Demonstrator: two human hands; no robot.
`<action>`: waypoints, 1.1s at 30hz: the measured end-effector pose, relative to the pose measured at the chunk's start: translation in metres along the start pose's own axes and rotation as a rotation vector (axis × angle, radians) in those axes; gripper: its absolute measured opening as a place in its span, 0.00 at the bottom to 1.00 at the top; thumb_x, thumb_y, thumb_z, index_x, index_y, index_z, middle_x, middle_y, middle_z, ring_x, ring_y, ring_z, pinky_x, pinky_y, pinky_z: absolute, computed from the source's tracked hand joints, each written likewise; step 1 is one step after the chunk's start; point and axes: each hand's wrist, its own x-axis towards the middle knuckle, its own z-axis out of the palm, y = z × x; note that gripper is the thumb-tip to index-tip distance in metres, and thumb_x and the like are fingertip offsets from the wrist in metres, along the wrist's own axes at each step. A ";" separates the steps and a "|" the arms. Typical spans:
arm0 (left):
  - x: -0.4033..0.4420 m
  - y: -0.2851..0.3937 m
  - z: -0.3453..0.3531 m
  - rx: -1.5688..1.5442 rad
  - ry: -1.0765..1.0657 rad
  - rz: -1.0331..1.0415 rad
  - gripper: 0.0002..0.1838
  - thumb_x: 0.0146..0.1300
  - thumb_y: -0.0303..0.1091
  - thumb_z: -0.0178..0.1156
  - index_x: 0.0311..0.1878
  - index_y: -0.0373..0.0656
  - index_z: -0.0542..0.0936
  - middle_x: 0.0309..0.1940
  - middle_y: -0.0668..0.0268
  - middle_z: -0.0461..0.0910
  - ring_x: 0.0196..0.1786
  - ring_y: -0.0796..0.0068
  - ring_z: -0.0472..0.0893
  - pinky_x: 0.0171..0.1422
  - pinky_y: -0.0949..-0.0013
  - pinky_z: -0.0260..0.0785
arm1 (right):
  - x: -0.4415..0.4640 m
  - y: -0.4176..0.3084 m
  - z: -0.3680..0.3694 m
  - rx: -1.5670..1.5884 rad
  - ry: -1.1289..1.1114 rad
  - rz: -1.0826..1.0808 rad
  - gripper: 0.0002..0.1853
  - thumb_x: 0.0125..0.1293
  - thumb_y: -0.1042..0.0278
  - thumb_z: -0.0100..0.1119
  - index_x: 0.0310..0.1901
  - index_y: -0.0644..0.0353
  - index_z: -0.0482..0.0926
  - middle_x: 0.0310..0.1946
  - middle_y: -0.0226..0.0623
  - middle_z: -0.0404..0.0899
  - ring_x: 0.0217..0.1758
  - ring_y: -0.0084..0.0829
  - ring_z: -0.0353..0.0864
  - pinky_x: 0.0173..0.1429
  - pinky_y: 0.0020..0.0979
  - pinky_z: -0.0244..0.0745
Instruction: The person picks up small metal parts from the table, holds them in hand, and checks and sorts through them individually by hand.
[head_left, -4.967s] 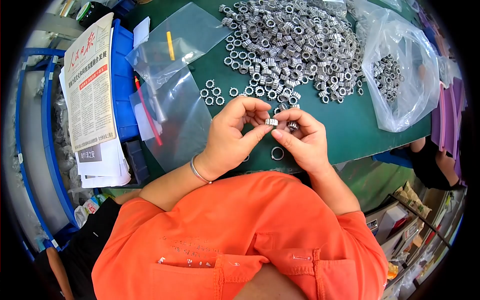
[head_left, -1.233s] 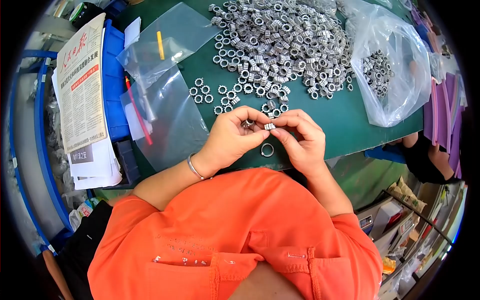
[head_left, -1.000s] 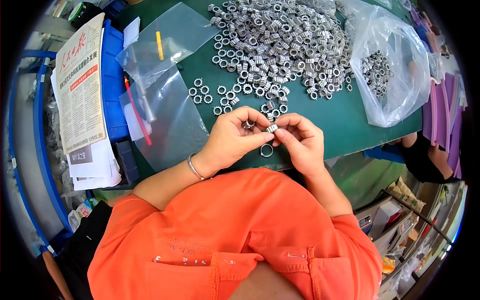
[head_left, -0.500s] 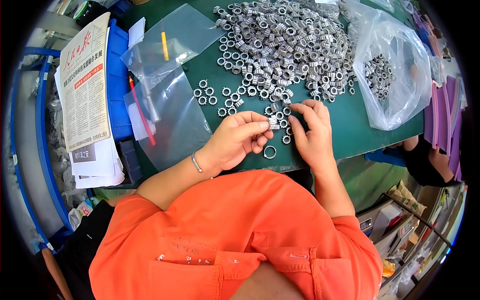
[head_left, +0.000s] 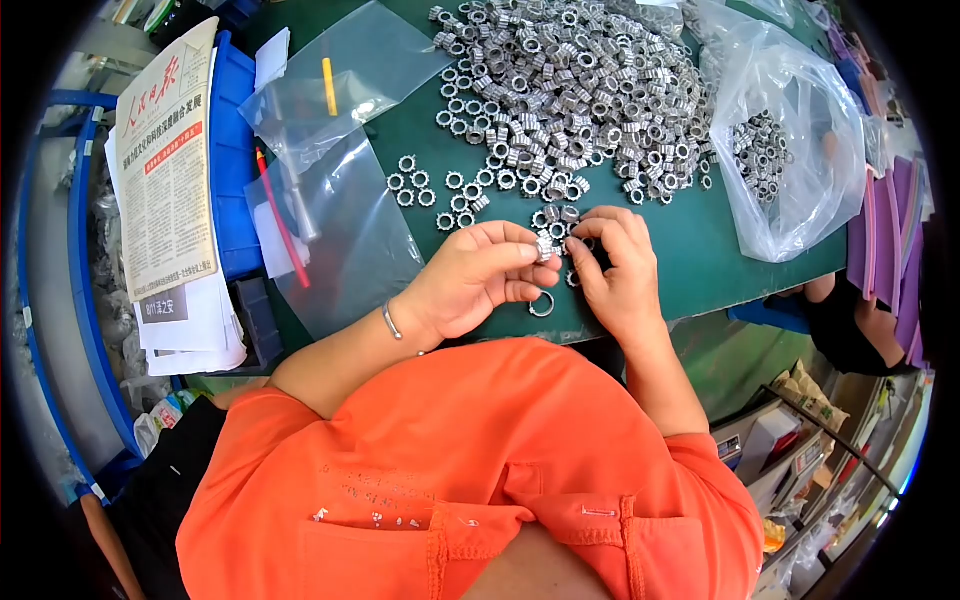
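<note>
My left hand (head_left: 468, 275) pinches a small toothed metal ring (head_left: 545, 246) between thumb and fingertips, just above the table. At its right, my right hand (head_left: 622, 265) has thumb and forefinger closed on another toothed ring (head_left: 572, 243), partly hidden by the fingertips. A few more rings (head_left: 556, 215) lie directly beyond both hands. Below them, near the table's front edge, rests a larger, thinner ring (head_left: 541, 303). The big heap of toothed metal rings (head_left: 590, 95) spreads over the far side, with small loose groups (head_left: 410, 182) to the left.
A clear plastic bag (head_left: 800, 215) with more rings stands at the right. Flat plastic sheets (head_left: 350, 230), a red pen (head_left: 283, 220) and a yellow stick (head_left: 329, 87) lie left on the green table (head_left: 690, 245). A newspaper (head_left: 170, 170) leans against a blue bin (head_left: 236, 150).
My right hand has moved slightly left, and its thumb and forefinger have come together at the rings. My left hand stays nearly in place, still holding its ring, now tilted a little.
</note>
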 end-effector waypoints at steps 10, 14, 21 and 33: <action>0.002 -0.011 -0.003 0.373 0.016 0.465 0.09 0.55 0.14 0.54 0.39 0.36 0.74 0.39 0.63 0.74 0.37 0.77 0.77 0.33 0.79 0.71 | 0.013 -0.003 0.006 -0.053 -0.006 -0.002 0.08 0.49 0.75 0.64 0.32 0.60 0.75 0.33 0.36 0.73 0.36 0.38 0.72 0.41 0.34 0.67; 0.003 -0.010 -0.004 0.383 0.021 0.483 0.09 0.55 0.15 0.54 0.38 0.35 0.74 0.39 0.64 0.73 0.37 0.78 0.77 0.32 0.79 0.71 | 0.009 0.002 0.006 0.072 0.042 0.053 0.10 0.48 0.79 0.64 0.31 0.61 0.73 0.34 0.37 0.74 0.35 0.37 0.74 0.39 0.31 0.70; 0.001 -0.007 -0.002 0.482 0.012 0.561 0.10 0.53 0.14 0.57 0.38 0.35 0.74 0.38 0.67 0.71 0.39 0.83 0.73 0.42 0.81 0.68 | 0.004 -0.007 -0.004 0.562 -0.029 0.254 0.14 0.53 0.82 0.62 0.43 0.64 0.77 0.37 0.33 0.72 0.34 0.19 0.72 0.36 0.19 0.69; 0.001 -0.009 -0.010 0.611 0.001 0.588 0.08 0.54 0.16 0.60 0.37 0.35 0.75 0.38 0.67 0.70 0.35 0.84 0.70 0.40 0.81 0.66 | 0.000 -0.020 0.004 0.581 -0.110 0.124 0.10 0.55 0.78 0.62 0.40 0.65 0.78 0.37 0.36 0.74 0.30 0.20 0.71 0.34 0.20 0.69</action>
